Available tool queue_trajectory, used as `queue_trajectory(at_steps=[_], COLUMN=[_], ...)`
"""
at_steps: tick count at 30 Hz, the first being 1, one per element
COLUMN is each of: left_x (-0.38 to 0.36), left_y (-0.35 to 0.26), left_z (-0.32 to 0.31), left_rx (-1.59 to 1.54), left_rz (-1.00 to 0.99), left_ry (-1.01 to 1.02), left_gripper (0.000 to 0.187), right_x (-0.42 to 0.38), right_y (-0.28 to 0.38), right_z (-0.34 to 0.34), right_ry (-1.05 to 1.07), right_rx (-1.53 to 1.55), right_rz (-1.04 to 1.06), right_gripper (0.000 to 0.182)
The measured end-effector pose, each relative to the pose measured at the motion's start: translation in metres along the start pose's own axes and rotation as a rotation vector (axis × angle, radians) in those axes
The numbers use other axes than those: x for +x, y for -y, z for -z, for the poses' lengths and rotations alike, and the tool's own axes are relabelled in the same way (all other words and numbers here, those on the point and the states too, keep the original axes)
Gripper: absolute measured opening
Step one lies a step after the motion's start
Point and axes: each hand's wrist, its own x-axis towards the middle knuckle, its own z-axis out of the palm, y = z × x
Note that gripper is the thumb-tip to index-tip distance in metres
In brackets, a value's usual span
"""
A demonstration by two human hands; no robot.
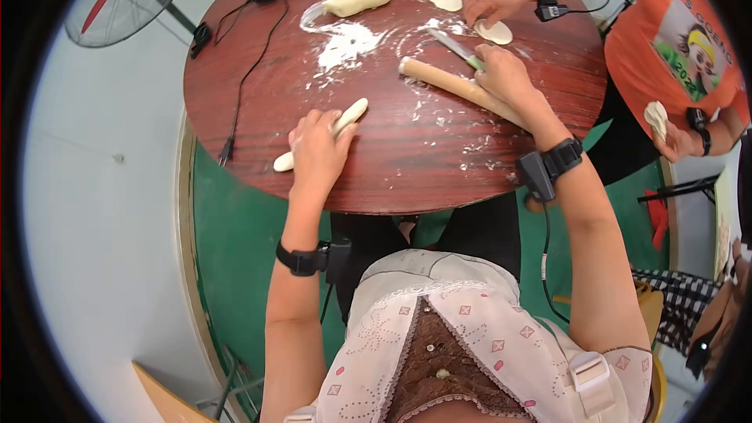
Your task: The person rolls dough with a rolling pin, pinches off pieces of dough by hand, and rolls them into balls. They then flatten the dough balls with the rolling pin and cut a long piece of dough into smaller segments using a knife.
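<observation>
On the near left of the bench (376,168), a dough strip (354,115) lies gripped under the left hand (319,145); the right hand (505,74) grips a knife (453,45) beside a rolling pin (450,81). Farther back lies flour (348,45).

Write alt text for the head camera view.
A person's left hand presses on a thin dough roll on a round wooden table, while the right hand holds a green-handled knife beside a rolling pin; a co-worker's hand touches a flat dough round.
</observation>
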Motion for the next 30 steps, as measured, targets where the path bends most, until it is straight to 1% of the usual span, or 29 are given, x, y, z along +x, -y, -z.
queue_trajectory(at_steps=[2,5,8,10,11,12,13,14,15,17,20,23,30], left_x=[0.003,0.008,0.008,0.007,0.007,0.006,0.006,0.006,0.005,0.002,0.002,0.003,0.004], left_y=[-0.003,-0.004,-0.006,-0.007,-0.007,-0.007,-0.007,-0.008,-0.009,-0.010,-0.011,-0.013,-0.010], left_z=[-0.008,-0.019,-0.022,-0.023,-0.023,-0.023,-0.023,-0.023,-0.024,-0.026,-0.024,-0.024,-0.027], left_rx=[0.024,-0.095,-0.136,-0.158,-0.168,-0.161,-0.154,-0.148,-0.159,-0.180,-0.173,-0.178,-0.090], left_rz=[-0.027,0.052,0.143,0.142,0.138,0.143,0.146,0.145,0.136,0.119,0.115,0.153,0.100], left_ry=[-0.091,-0.099,-0.111,-0.151,-0.167,-0.173,-0.178,-0.184,-0.198,-0.223,-0.210,-0.184,-0.183], left_gripper=[0.023,0.021,0.019,0.018,0.017,0.017,0.017,0.018,0.017,0.016,0.015,0.013,0.016], right_x=[0.003,0.007,-0.012,-0.027,-0.034,-0.047,-0.060,-0.067,-0.071,-0.075,-0.079,-0.080,-0.081], right_y=[-0.002,-0.013,0.022,0.050,0.077,0.097,0.110,0.117,0.132,0.147,0.154,0.156,0.157], right_z=[0.001,-0.007,0.030,0.031,0.044,0.043,0.035,0.015,0.025,0.019,0.010,0.009,0.011], right_ry=[0.045,0.036,-0.125,-0.281,-0.082,-0.013,0.051,-0.059,0.112,0.104,0.115,0.096,0.082], right_rx=[-0.060,-0.039,0.045,0.082,0.182,0.227,0.219,0.283,0.260,0.268,0.235,0.188,0.165], right_rz=[0.005,-0.040,-0.020,0.175,0.083,0.110,0.156,0.284,0.250,0.226,0.259,0.262,0.252], right_gripper=[0.015,0.014,0.013,0.017,0.025,0.042,0.055,0.063,0.060,0.054,0.049,0.050,0.050])
